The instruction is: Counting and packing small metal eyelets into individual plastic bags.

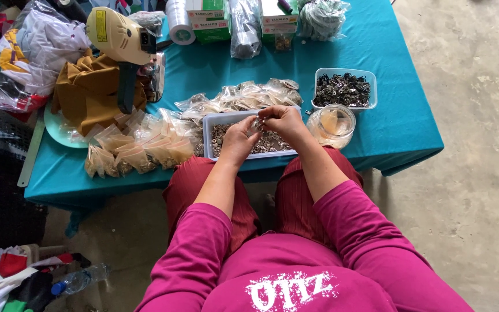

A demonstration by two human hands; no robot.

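Both hands are up over the middle of the frame, meeting just above a white rectangular tray (210, 122) that's full of small metal bits. The left hand (239, 140) has its fingers curled in with the tips pinched together, and the right hand (285, 120) is doing the same from the other side, so the fingertips of both come together on a small clear packet (257, 123) held between them right over the tray. The packet is tiny and mostly hidden by fingers, so I can't tell what's inside it. The tray sits at the near edge of a table with a teal cloth (394, 124), right in front of the person's knees. Just right of the right hand there's a round clear jar (332, 125) with something pale inside, and behind it, further up, a second white tray (345, 88) holding darker metal pieces. Behind the hands there's a loose heap of clear bags (244, 95), and to the left of the tray a bunch of small filled packets (137, 151) laid out in rows, brownish stuff in them. Upper left of the frame has a yellow handheld tool (121, 39) standing on a folded mustard-coloured cloth (90, 92), which rests on a pale green plate (59, 128). Along the top edge are a white spool (178, 22) and a couple of green and white boxes (209, 23). Lower left, down on the floor, a plastic bottle (79, 279) lies on its side
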